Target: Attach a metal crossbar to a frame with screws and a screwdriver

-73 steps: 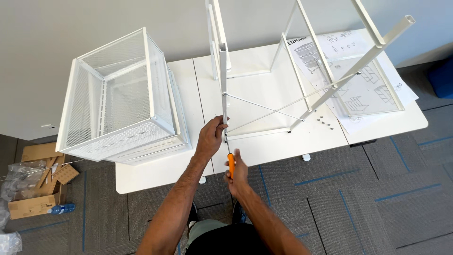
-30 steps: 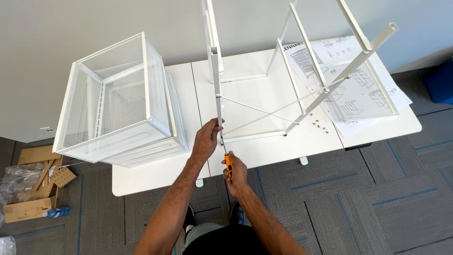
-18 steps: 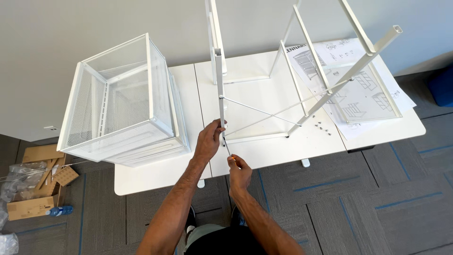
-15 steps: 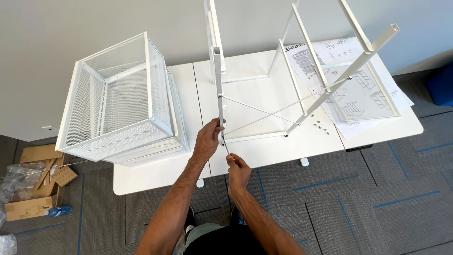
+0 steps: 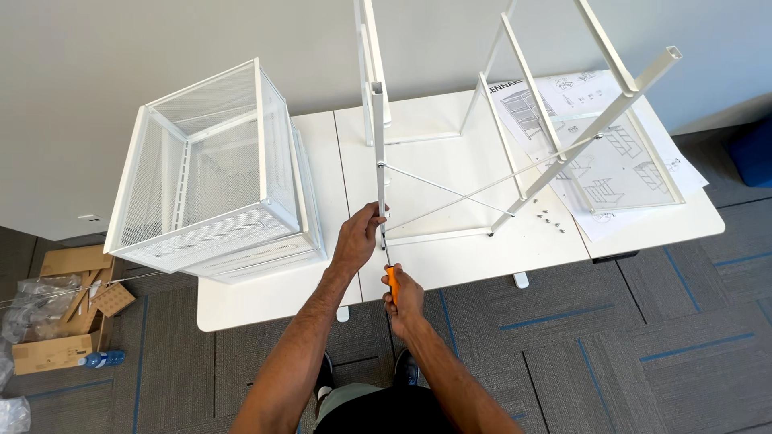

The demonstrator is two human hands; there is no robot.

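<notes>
While I'm watching the head view, the left hand [image 5: 358, 239] is wrapped around the near upright of the white metal frame [image 5: 378, 145], fingers curled closed on the post just above the table edge. Right hand [image 5: 404, 295] sits a bit lower, off the front of the table, fist closed on the orange-handled screwdriver [image 5: 391, 277]. Its shaft points up toward the post right beside the left hand's fingers, but the tip itself is too small for me to tell if it's actually seated on anything.

That frame stands on the white table [image 5: 265, 289] with thin cross wires running from the held post over to the far legs on the right, and one square tube sticks up and out at a slant toward the upper right.

To the left on the same table there's a white mesh basket unit [image 5: 213, 177], well apart from both hands. On the right end, partly under the frame's legs, lies a sheet of assembly instructions [image 5: 619, 153], with a few small screws [image 5: 549, 219] scattered just beside it.

Down on the grey carpet at the far left I can see flattened cardboard [image 5: 68, 297] and some clear plastic wrap [image 5: 24, 309].
</notes>
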